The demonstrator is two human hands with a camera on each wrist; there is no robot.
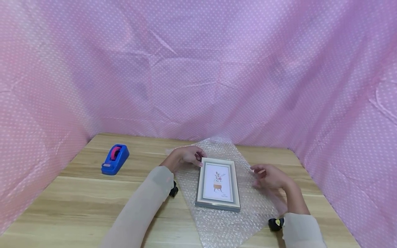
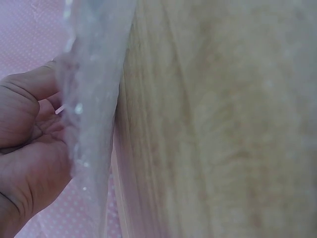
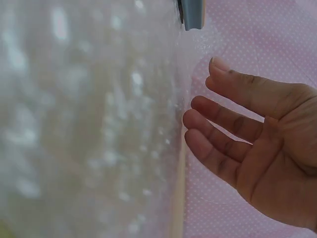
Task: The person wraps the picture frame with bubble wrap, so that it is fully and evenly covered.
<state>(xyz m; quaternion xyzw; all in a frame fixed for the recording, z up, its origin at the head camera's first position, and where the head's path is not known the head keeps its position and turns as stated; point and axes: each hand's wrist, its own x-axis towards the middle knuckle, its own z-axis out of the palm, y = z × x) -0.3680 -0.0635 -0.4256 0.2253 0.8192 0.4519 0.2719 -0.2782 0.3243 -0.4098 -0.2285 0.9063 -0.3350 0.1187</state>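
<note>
A picture frame (image 1: pixel 218 184) with a pale silver border and a potted-plant print lies face up on a sheet of bubble wrap (image 1: pixel 214 227). My left hand (image 1: pixel 189 155) holds the frame by its upper left corner, thumb at the side edge. In the left wrist view, bubble wrap (image 2: pixel 96 99) hides the fingertips of that hand (image 2: pixel 29 129). To the right of the frame, my right hand (image 1: pixel 270 176) hovers by the wrap's edge with its fingers loosely bent. Nothing is between its fingers in the right wrist view, where the frame's grey corner (image 3: pixel 192 14) shows above.
A blue tape dispenser (image 1: pixel 115 159) with a pink roll stands at the left on the wooden table (image 1: pixel 83 196). Pink dotted cloth (image 1: pixel 192 69) hangs behind the table and along both sides.
</note>
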